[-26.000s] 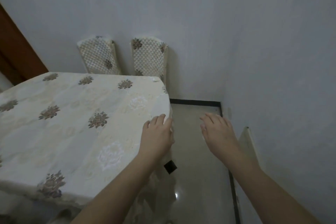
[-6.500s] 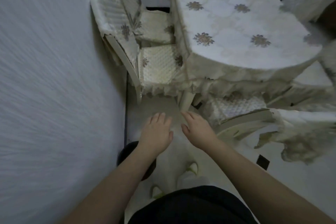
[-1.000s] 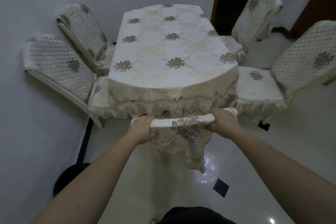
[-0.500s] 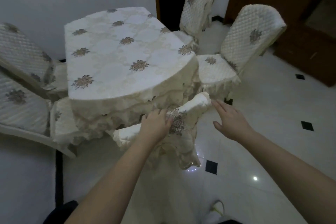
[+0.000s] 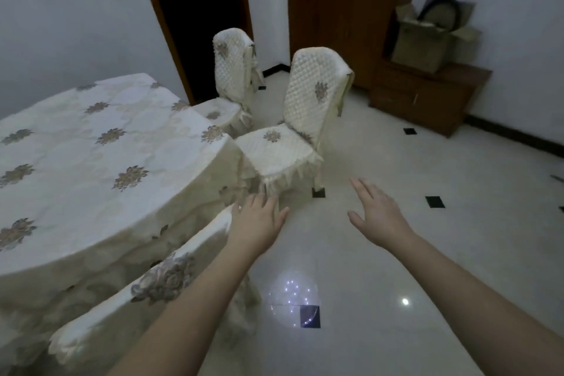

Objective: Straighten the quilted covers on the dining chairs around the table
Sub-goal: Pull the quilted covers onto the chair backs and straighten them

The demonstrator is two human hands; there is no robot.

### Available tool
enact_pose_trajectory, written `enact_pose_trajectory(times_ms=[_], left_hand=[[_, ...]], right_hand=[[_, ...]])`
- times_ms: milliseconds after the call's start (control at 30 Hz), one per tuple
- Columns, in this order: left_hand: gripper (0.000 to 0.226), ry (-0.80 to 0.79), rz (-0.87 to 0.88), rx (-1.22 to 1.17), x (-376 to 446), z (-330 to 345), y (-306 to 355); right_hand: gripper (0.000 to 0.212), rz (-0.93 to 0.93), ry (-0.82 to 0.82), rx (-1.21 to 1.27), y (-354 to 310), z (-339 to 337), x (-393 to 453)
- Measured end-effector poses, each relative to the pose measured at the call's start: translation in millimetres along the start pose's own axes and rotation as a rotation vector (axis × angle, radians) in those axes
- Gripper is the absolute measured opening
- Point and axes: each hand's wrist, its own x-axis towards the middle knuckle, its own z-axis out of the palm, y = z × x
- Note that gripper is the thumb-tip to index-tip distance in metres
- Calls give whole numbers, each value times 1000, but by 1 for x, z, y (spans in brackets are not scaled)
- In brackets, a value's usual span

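Beside the table (image 5: 91, 162), both hands open and empty: left hand (image 5: 258, 223) just past near chair's cover (image 5: 146, 284), right hand (image 5: 377, 217) over floor (probably heading for next chair (image 5: 308, 119)).

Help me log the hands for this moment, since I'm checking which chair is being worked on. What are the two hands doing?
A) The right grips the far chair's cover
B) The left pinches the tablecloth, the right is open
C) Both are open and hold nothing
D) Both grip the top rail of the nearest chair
C: the left hand and the right hand both show straight, spread fingers holding nothing, stretched out over the floor beyond the nearest chair's covered top rail.
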Motion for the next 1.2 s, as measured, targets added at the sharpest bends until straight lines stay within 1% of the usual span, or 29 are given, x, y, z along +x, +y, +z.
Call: enact_pose_trajectory(times_ms=[100, 233, 333, 500, 633, 767, 833, 933, 1000, 1067, 1133, 1200], left_hand=[[57, -3, 20, 24, 33, 0, 39], [59, 5, 59, 73, 73, 6, 63], [59, 1, 65, 69, 106, 9, 66], [60, -2, 94, 47, 177, 12, 65], [66, -30, 125, 65, 236, 15, 65], [69, 22, 194, 68, 288, 10, 77], [72, -3, 225, 57, 312, 11, 84], [85, -14, 251, 56, 344, 15, 98], [86, -16, 264, 40, 368, 17, 109], [84, -23, 266, 45, 398, 20, 124], [81, -24, 277, 42, 427, 22, 143], [74, -26, 286, 38, 458, 25, 165]], right_hand=[[69, 40, 13, -6, 45, -14, 9], [67, 63, 53, 18, 75, -25, 35], [68, 52, 71, 16, 82, -22, 64], [66, 24, 44, -19, 86, -11, 127], [65, 118, 58, -120, 92, -11, 182], [65, 194, 43, -211, 105, -18, 223], [65, 223, 32, -207, 114, -20, 238], [65, 247, 33, -187, 130, -21, 260], [65, 263, 18, -191, 144, -24, 276], [69, 264, 36, -184, 161, -28, 295], [81, 261, 71, -168, 182, -33, 317], [84, 261, 83, -149, 204, -37, 342]])
